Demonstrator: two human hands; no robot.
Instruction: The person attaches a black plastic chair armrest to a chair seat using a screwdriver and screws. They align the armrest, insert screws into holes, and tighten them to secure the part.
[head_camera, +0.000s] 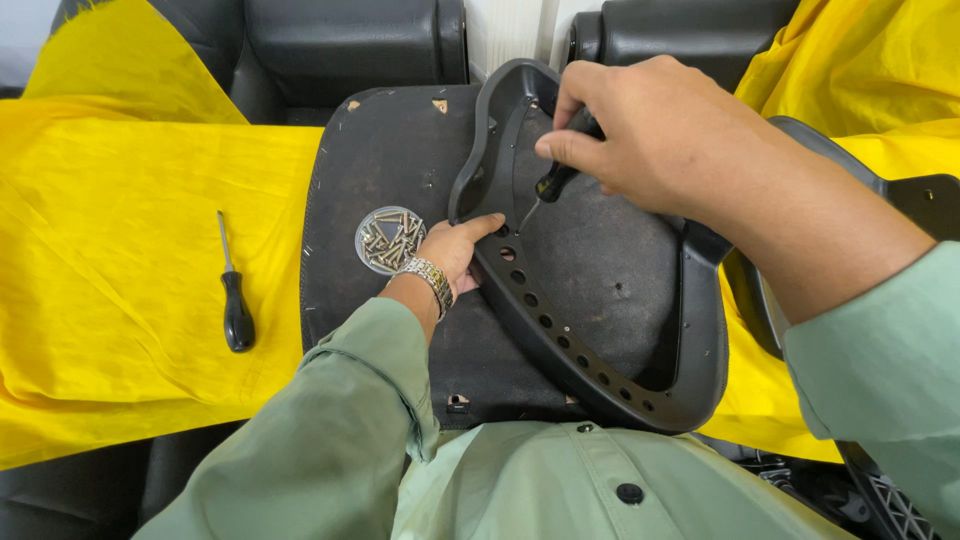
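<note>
A: Item one, right hand (640, 125)?

B: I log it closed around a black-handled screwdriver (556, 180), tip angled down at the frame's left rail, close to the left thumb.

A: Item two, left hand (455, 255)?

B: Fingers curled round the outer edge of the frame (600, 375), thumb lying on the rail. A metal watch (430, 280) sits on that wrist.

A: Describe the frame.

B: Black plastic loop with a row of holes along its left rail. It lies on a dark seat pad (390, 160), overhanging it to the right. The pad rests on my lap and partly on the yellow cloth (120, 250).

A: Loose stock?

B: One round clear dish of screws (390, 240), on the pad just left of the left hand. One spare screwdriver (235, 290), black handle, lying on the cloth well left of the pad, untouched.

A: Surroundings?

B: Black leather seats (340, 45) behind the cloth. Another black plastic part (900, 195) at the right edge, partly hidden by my right arm.
</note>
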